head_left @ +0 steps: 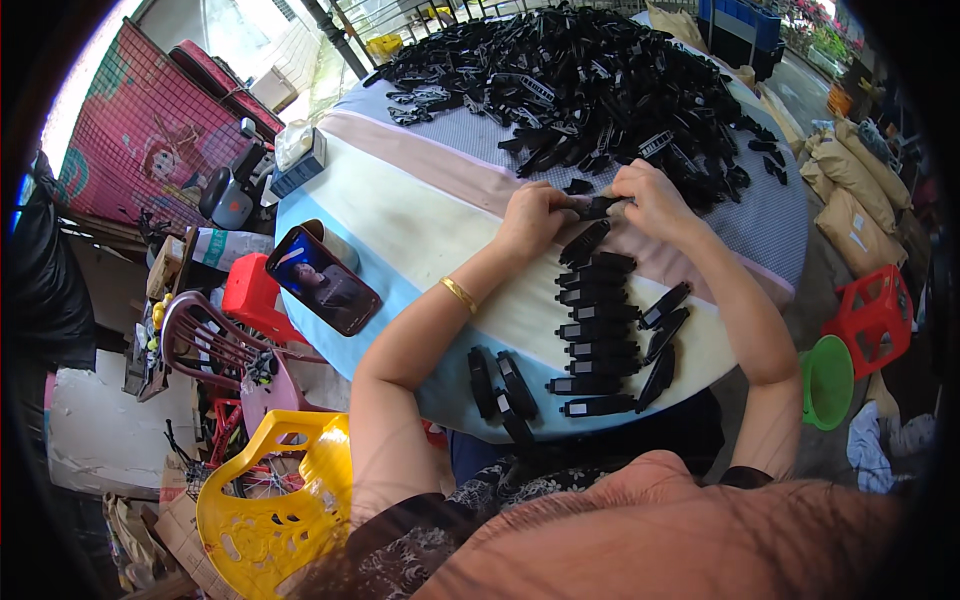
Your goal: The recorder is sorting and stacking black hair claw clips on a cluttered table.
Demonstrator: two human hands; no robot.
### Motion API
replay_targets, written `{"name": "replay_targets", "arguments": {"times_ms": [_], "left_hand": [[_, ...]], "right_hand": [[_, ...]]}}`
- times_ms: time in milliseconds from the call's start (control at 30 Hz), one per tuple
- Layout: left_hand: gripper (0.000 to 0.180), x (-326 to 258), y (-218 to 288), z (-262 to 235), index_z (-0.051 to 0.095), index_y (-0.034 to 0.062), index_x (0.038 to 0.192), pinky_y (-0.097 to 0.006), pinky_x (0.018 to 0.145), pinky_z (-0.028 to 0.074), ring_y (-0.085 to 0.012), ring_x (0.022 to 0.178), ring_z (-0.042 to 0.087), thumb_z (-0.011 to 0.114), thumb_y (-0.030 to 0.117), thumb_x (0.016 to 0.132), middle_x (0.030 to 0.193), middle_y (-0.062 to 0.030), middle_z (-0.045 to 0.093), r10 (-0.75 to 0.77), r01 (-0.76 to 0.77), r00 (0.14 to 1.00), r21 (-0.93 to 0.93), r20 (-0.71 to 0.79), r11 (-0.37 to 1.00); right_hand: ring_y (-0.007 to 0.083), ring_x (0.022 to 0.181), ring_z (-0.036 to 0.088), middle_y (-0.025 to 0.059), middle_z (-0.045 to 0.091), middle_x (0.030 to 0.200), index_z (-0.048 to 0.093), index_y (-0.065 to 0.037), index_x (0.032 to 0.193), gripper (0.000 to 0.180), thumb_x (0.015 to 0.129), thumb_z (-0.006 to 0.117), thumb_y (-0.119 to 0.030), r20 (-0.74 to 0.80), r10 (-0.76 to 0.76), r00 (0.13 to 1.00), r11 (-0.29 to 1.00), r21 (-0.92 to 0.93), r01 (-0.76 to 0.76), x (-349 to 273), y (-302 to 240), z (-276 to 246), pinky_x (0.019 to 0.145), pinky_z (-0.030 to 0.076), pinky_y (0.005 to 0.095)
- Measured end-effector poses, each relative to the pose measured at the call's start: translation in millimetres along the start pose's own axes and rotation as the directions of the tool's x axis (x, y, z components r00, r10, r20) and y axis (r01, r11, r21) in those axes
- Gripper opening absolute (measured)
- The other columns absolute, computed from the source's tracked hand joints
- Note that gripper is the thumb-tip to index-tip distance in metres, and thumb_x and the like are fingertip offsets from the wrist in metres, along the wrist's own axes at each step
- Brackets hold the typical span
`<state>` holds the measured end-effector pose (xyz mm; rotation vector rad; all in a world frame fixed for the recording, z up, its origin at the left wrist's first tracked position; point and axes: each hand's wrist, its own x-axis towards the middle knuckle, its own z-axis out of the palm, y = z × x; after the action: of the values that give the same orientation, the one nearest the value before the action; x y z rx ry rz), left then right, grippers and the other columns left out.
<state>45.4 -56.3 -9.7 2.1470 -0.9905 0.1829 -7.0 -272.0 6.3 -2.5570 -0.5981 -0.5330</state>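
Both my hands meet over the far half of the cloth-covered table point(420, 190), with a small black plastic part point(597, 207) between them. My left hand point(538, 215) pinches its left end, and my right hand point(648, 203) grips its right end. Just nearer to me, a column of similar black parts point(597, 331) lies side by side on the cloth. A few more black parts point(660, 350) lie slanted to the right of that column. To the left, near the table edge, sits a small separate group of black parts point(513, 385).
A large heap of black parts point(600, 80) covers the far side of the table. At the left edge, a phone point(324, 278) leans on a roll-shaped stand, with a tissue box point(299, 165) beyond. A yellow chair point(270, 500), red stools point(870, 318) and a green bucket point(828, 383) stand around.
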Motion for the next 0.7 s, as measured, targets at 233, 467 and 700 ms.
{"name": "replay_targets", "arguments": {"times_ms": [233, 467, 700], "left_hand": [[0.017, 1.0, 0.7, 5.8, 0.068, 0.0005, 0.083, -0.033, 0.069, 0.047, -0.0267, 0.074, 0.059, 0.068, 0.008, 0.069, 0.077, -0.0125, 0.06, -0.049, 0.052, 0.999, -0.153, 0.021, 0.987], [0.017, 0.1, 1.0, 2.0, 0.067, -0.0002, 0.087, -0.033, 0.07, 0.048, -0.0253, 0.075, 0.06, 0.068, 0.008, 0.072, 0.081, -0.0124, 0.06, -0.024, 0.026, 0.999, -0.043, 0.038, 0.999], [0.016, -1.1, 1.5, 0.8, 0.067, -0.0002, 0.086, -0.034, 0.07, 0.048, -0.027, 0.075, 0.059, 0.068, 0.008, 0.071, 0.08, -0.0134, 0.059, -0.009, 0.011, 0.999, -0.062, 0.03, 0.998]], "right_hand": [[0.0259, 0.084, 0.052, 0.0063, 0.06, 0.079, 0.068, -0.003, 0.083, 0.019, 0.065, 0.069, -0.009, -0.03, -0.042, 0.999, 0.991, 0.125, 0.046, 1.7, -6.0, 14.0, 0.075, 0.045, 0.0349], [0.0246, 0.081, 0.05, 0.0072, 0.058, 0.079, 0.064, -0.001, 0.087, 0.021, 0.066, 0.067, -0.004, -0.19, 0.003, 0.982, 0.999, 0.052, 0.007, -7.0, 10.5, 1.6, 0.072, 0.042, 0.0329], [0.0243, 0.084, 0.05, 0.0062, 0.057, 0.081, 0.065, 0.0, 0.081, 0.02, 0.063, 0.07, -0.004, -0.115, -0.054, 0.992, 0.996, 0.064, 0.062, -8.1, 10.2, -0.6, 0.074, 0.041, 0.0336]]}}
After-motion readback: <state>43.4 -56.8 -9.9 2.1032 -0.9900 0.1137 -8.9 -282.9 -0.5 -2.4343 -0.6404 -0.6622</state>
